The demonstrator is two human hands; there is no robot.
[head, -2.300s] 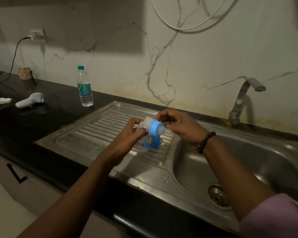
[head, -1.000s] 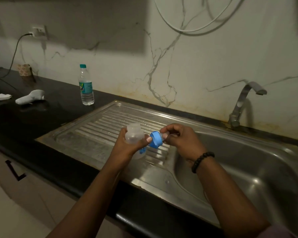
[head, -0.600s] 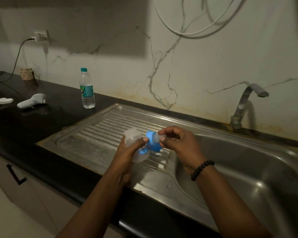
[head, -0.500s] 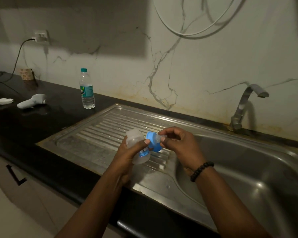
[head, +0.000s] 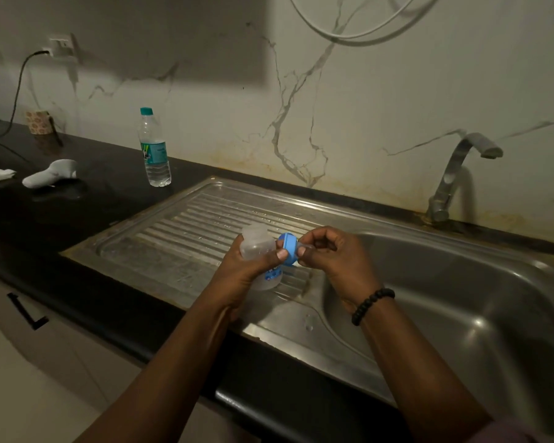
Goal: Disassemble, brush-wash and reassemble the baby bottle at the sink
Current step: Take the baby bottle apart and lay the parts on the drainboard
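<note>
Bottle [head: 257, 248] gripped by left hand [head: 251, 266], right hand [head: 331, 257] pinching teat over steel drainboard [head: 173, 244].

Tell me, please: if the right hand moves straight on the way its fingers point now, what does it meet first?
The right hand points leftward, pinching the clear nipple. Going straight on, it would likely first meet the blue collar ring, then the left hand holding the clear baby bottle.

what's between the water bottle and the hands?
In the head view, from the water bottle to the hands: bare black counter, then the ribbed steel drainboard. Nothing sits there.
</note>
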